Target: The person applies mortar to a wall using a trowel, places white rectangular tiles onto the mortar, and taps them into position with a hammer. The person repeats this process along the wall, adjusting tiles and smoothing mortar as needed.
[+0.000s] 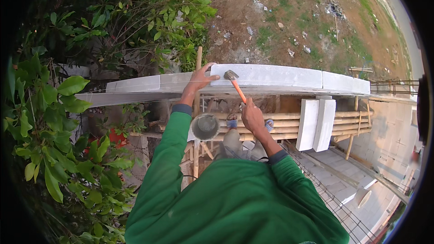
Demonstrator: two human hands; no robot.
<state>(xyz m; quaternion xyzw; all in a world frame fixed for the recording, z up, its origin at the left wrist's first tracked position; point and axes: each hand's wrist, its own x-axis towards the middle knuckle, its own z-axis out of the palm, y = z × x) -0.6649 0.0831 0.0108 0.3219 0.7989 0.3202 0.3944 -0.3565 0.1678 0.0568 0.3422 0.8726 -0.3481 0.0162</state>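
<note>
A hammer with an orange handle is in my right hand, fingers wrapped round the lower grip. Its dark metal head is over the near face of a long white lightweight block on top of the wall; whether it touches cannot be told. My left hand grips that block's left end, thumb along the near side and fingers at the top edge. Left of this hand the wall top continues with a lower block. A thin string line runs along the blocks.
Bamboo poles form a scaffold under my sandalled feet. A bucket of grey mortar stands at my left. Two loose white blocks lie across the poles at right. Leafy branches crowd the left; littered ground lies beyond the wall.
</note>
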